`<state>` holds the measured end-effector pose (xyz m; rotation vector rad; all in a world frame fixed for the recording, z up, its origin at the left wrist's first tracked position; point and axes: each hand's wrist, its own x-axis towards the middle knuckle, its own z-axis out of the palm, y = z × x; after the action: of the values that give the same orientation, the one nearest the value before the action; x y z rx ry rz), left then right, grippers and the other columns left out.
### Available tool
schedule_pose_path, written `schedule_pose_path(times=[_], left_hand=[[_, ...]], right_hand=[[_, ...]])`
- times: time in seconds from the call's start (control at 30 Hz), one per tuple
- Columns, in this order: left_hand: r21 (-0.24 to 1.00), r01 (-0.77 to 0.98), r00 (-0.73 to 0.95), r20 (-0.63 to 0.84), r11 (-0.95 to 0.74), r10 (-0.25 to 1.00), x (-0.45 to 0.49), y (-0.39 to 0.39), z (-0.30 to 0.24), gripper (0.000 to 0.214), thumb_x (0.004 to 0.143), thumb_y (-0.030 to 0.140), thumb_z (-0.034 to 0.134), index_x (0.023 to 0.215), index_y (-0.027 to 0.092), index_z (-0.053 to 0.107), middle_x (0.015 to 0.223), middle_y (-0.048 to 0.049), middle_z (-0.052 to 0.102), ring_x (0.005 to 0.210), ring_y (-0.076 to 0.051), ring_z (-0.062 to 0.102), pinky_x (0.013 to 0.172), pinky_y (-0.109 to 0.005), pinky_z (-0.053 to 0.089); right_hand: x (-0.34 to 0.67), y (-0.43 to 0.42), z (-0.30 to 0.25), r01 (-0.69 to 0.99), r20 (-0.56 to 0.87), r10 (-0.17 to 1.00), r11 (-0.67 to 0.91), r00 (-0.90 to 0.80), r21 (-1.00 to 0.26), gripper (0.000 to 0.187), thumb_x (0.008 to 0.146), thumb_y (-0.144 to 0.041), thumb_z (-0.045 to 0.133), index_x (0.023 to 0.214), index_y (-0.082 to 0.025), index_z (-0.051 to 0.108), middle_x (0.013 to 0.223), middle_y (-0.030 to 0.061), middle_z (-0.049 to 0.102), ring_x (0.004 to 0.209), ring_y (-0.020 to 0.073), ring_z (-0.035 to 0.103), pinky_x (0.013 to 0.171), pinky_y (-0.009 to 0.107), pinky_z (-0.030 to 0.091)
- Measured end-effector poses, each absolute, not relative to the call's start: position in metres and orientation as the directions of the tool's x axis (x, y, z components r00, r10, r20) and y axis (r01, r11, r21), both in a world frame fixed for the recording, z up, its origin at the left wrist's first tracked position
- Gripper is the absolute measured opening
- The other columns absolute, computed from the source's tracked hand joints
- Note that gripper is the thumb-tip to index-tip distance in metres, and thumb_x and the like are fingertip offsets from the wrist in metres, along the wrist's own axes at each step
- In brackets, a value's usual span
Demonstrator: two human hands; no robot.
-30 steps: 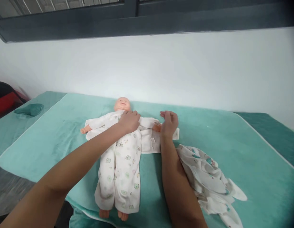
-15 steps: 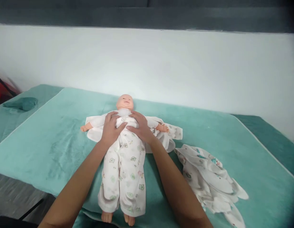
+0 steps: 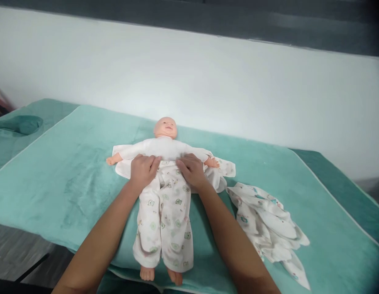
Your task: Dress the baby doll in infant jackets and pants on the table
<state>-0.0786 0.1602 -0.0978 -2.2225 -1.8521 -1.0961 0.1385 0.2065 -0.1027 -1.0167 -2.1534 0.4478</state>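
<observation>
A baby doll [image 3: 165,128] lies on its back with its arms spread, dressed in a white top [image 3: 149,148] and white pants [image 3: 177,212] printed with small green figures. My left hand [image 3: 144,169] is closed on the waistband at the doll's one side, thumb on top. On the opposite side, my right hand [image 3: 191,167] pinches the same waistband, its fingers curled over the edge. The waistband stretches across the belly between both hands. Beneath the doll's arms and back a spread printed garment [image 3: 226,167] shows, partly hidden.
A crumpled white printed cloth [image 3: 269,220] lies to the right of the doll. Everything rests on a green padded bed [image 3: 69,163] against a white wall [image 3: 207,81]. A face opening [image 3: 19,124] is at the far left.
Both hands have moved down from the doll's chest, and the waistband with them, so more of the white top shows. My fingers have gone from spread to curled. The view has tilted slightly.
</observation>
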Motion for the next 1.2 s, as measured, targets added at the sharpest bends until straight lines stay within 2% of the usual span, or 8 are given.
schedule_pose_path(times=[0.13,0.33,0.57,0.63,0.73,0.9,1.0,1.2], left_hand=[[0.510,0.835,0.023,0.339,-0.204,0.941,-0.106,0.142,-0.101,0.041,0.099,0.048,0.041,0.072,0.023,0.059,0.063,-0.0017,0.058,0.068,-0.021,0.056,0.068,-0.034,0.039],[0.775,0.563,0.216,0.197,-0.287,0.956,-0.133,0.104,-0.108,0.042,0.078,0.050,0.074,0.106,0.023,0.060,0.123,-0.0072,0.058,0.105,-0.021,0.060,0.083,-0.031,0.052],[0.461,0.834,0.105,0.408,-0.304,0.907,-0.116,0.089,-0.129,0.003,0.079,0.020,0.058,0.080,0.022,0.058,0.089,-0.0052,0.067,0.091,-0.023,0.062,0.094,-0.041,0.046],[0.440,0.868,0.032,0.412,-0.229,0.911,-0.110,0.086,-0.132,0.009,0.077,0.017,0.055,0.083,0.023,0.059,0.082,-0.0053,0.066,0.086,-0.024,0.062,0.088,-0.040,0.047],[0.612,0.777,-0.058,0.304,-0.148,0.951,-0.108,0.083,-0.128,0.016,0.080,0.021,0.054,0.095,0.024,0.058,0.090,-0.0032,0.066,0.086,-0.022,0.061,0.082,-0.035,0.048],[0.816,0.540,0.160,0.142,-0.207,0.977,-0.122,0.075,-0.112,0.059,0.070,0.040,0.080,0.119,0.025,0.052,0.123,-0.0057,0.056,0.113,-0.023,0.056,0.097,-0.033,0.049],[0.775,0.572,0.210,0.179,-0.269,0.961,-0.123,0.066,-0.111,0.050,0.067,0.043,0.084,0.105,0.024,0.057,0.121,-0.0062,0.053,0.115,-0.024,0.055,0.097,-0.034,0.049],[0.454,0.816,0.164,0.412,-0.357,0.897,-0.102,0.064,-0.126,0.013,0.086,0.020,0.055,0.073,0.023,0.054,0.085,-0.0037,0.060,0.088,-0.021,0.058,0.091,-0.038,0.044]], right_hand=[[0.163,0.194,-0.112,0.567,0.224,0.861,0.475,-0.456,-0.673,0.054,0.097,-0.060,0.041,0.058,-0.023,0.044,0.059,-0.0013,0.045,0.063,0.0169,0.046,0.067,0.032,0.042],[0.182,0.155,-0.114,0.562,0.147,0.856,0.446,-0.496,-0.697,0.046,0.077,-0.057,0.073,0.108,-0.024,0.066,0.102,0.0043,0.066,0.099,0.0256,0.059,0.092,0.039,0.046],[0.154,0.126,-0.129,0.688,0.362,0.906,0.407,-0.220,-0.600,0.009,0.074,-0.025,0.061,0.068,-0.025,0.055,0.064,0.0009,0.053,0.082,0.0253,0.055,0.078,0.036,0.045],[0.149,0.123,-0.130,0.709,0.400,0.904,0.380,-0.149,-0.594,0.005,0.072,-0.021,0.056,0.073,-0.025,0.054,0.068,0.0016,0.055,0.079,0.0247,0.053,0.075,0.035,0.044],[0.151,0.123,-0.127,0.647,0.350,0.919,0.381,-0.183,-0.661,0.012,0.076,-0.021,0.051,0.085,-0.024,0.057,0.082,0.0032,0.062,0.082,0.0242,0.056,0.078,0.036,0.045],[0.168,0.118,-0.118,0.430,0.163,0.887,0.361,-0.432,-0.828,0.037,0.081,-0.039,0.067,0.113,-0.023,0.057,0.105,0.0025,0.065,0.095,0.0221,0.060,0.082,0.033,0.049],[0.168,0.107,-0.118,0.483,0.198,0.875,0.418,-0.441,-0.769,0.036,0.072,-0.041,0.078,0.096,-0.022,0.059,0.097,0.0017,0.064,0.095,0.0236,0.059,0.084,0.034,0.047],[0.142,0.088,-0.129,0.656,0.416,0.886,0.440,-0.206,-0.613,0.012,0.077,-0.017,0.058,0.070,-0.024,0.051,0.071,0.0020,0.060,0.078,0.0231,0.056,0.081,0.035,0.043]])
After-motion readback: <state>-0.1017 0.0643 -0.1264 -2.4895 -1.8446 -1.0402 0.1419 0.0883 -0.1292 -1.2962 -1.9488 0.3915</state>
